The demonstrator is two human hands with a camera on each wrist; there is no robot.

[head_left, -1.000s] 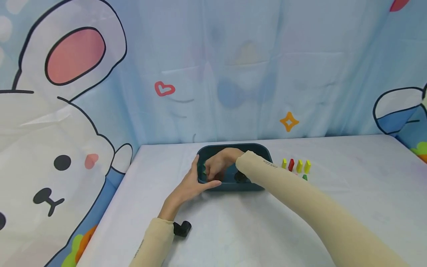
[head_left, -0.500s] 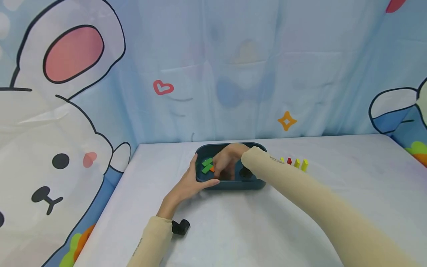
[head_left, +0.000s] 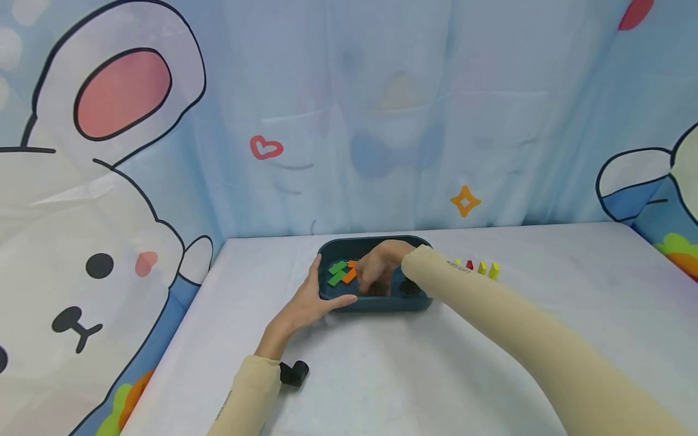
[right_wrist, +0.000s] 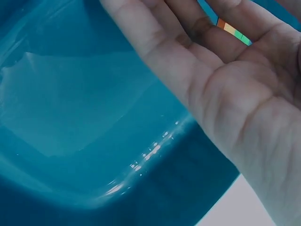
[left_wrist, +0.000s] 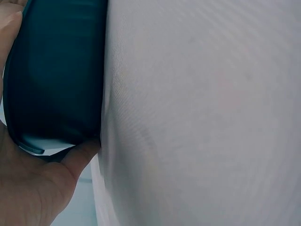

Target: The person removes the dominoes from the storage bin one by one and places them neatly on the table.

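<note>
A dark teal plastic bin stands on the white-covered table. My left hand holds its left end, thumb along the front wall and fingers along the left side; the left wrist view shows this hand round the bin's corner. My right hand reaches down inside the bin, fingers pointing at the floor. Its fingertips are hidden, so what they may hold is not visible. Left of it lie green blocks and orange blocks, flat. In the right wrist view the right hand has bent fingers, with block colours showing between them.
Right of the bin, small yellow blocks and a red block stand upright, partly behind the right sleeve. Black wrist devices sit at both cuffs. A printed curtain hangs behind the table.
My right hand has shifted right within the bin, uncovering the green and then the orange blocks at its left end. My left hand keeps its place on the bin.
</note>
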